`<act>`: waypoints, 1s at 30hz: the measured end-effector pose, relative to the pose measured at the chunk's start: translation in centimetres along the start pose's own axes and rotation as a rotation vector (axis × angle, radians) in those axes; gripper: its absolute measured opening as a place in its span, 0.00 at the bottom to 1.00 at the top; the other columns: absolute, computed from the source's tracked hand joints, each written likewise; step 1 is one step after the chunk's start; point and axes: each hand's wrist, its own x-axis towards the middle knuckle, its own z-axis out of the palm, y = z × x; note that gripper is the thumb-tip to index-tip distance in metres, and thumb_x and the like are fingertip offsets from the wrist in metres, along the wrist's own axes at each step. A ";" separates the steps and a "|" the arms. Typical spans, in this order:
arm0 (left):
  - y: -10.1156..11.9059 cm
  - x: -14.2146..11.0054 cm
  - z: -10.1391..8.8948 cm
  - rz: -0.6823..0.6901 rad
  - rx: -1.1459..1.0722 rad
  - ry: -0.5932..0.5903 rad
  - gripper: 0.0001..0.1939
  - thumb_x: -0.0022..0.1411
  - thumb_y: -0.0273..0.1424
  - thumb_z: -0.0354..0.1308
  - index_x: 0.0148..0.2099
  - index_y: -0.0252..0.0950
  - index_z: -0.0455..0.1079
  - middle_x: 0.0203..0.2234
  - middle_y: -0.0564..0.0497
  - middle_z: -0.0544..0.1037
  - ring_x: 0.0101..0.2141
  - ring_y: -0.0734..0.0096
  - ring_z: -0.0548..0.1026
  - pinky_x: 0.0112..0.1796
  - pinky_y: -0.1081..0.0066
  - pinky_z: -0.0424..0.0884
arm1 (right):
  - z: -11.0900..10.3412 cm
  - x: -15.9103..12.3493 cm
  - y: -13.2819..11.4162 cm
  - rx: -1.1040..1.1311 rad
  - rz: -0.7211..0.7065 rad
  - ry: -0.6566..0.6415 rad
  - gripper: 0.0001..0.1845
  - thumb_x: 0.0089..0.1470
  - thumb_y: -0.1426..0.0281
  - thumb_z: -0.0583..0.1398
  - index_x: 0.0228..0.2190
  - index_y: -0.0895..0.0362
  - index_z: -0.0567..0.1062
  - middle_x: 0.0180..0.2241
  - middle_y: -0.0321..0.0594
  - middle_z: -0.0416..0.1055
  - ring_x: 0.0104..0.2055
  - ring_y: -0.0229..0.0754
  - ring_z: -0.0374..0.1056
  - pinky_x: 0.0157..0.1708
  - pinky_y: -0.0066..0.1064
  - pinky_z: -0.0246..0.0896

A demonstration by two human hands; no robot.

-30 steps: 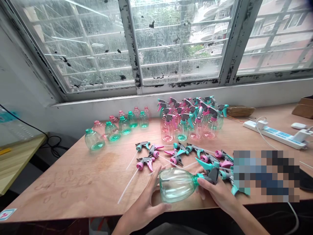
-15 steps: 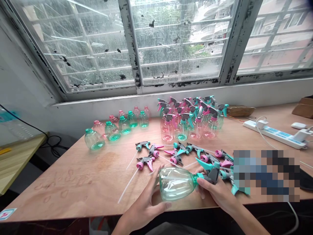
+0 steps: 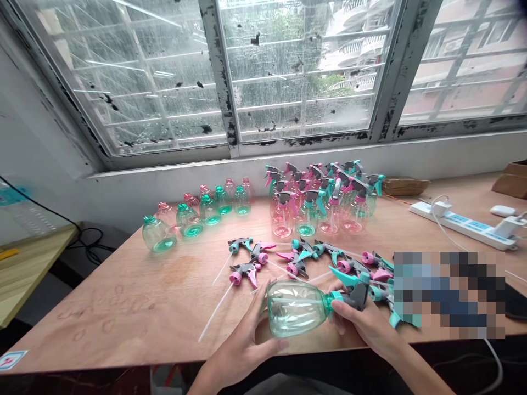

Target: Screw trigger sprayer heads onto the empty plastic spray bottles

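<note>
A clear green spray bottle (image 3: 296, 310) lies sideways over the table's front edge, its base to the left. My left hand (image 3: 249, 348) is wrapped round the base end, thumb below and fingers behind. At the neck, my right hand (image 3: 364, 318) has its thumb and fingers closed on the teal collar of a grey spray head (image 3: 359, 293). This head sits at the bottle's mouth, its teal trigger pointing up and left. Just beyond both hands lie loose trigger sprayers (image 3: 246, 272) in pink, teal and grey, some with white dip tubes showing.
Several open pink and green bottles (image 3: 188, 220) stand at the back left. Bottles fitted with spray heads (image 3: 307, 216) crowd the back middle. To the right are a white power strip (image 3: 465, 224), cables and a cardboard box (image 3: 510, 184). A blurred patch covers the right front.
</note>
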 end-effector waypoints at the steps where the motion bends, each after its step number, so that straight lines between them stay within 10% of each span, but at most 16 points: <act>1: -0.2 0.0 -0.1 0.008 0.028 0.010 0.53 0.65 0.29 0.64 0.77 0.47 0.30 0.76 0.51 0.35 0.74 0.56 0.41 0.70 0.61 0.49 | 0.0 0.0 0.0 -0.014 -0.003 -0.002 0.19 0.55 0.54 0.69 0.27 0.56 0.78 0.16 0.34 0.73 0.19 0.39 0.66 0.26 0.32 0.63; 20: 0.2 -0.1 0.0 0.024 0.002 0.022 0.52 0.64 0.27 0.64 0.76 0.52 0.33 0.76 0.50 0.41 0.73 0.52 0.46 0.69 0.56 0.53 | -0.1 -0.1 -0.1 -0.039 0.015 -0.005 0.25 0.55 0.53 0.69 0.18 0.55 0.74 0.16 0.36 0.72 0.20 0.39 0.66 0.25 0.33 0.63; 30: 0.2 0.0 0.1 -0.001 -0.099 -0.019 0.56 0.63 0.31 0.67 0.77 0.50 0.29 0.74 0.47 0.50 0.72 0.52 0.49 0.69 0.53 0.54 | -0.1 -0.2 -0.5 0.024 0.016 -0.036 0.17 0.56 0.55 0.70 0.37 0.54 0.76 0.18 0.31 0.75 0.20 0.38 0.65 0.27 0.32 0.61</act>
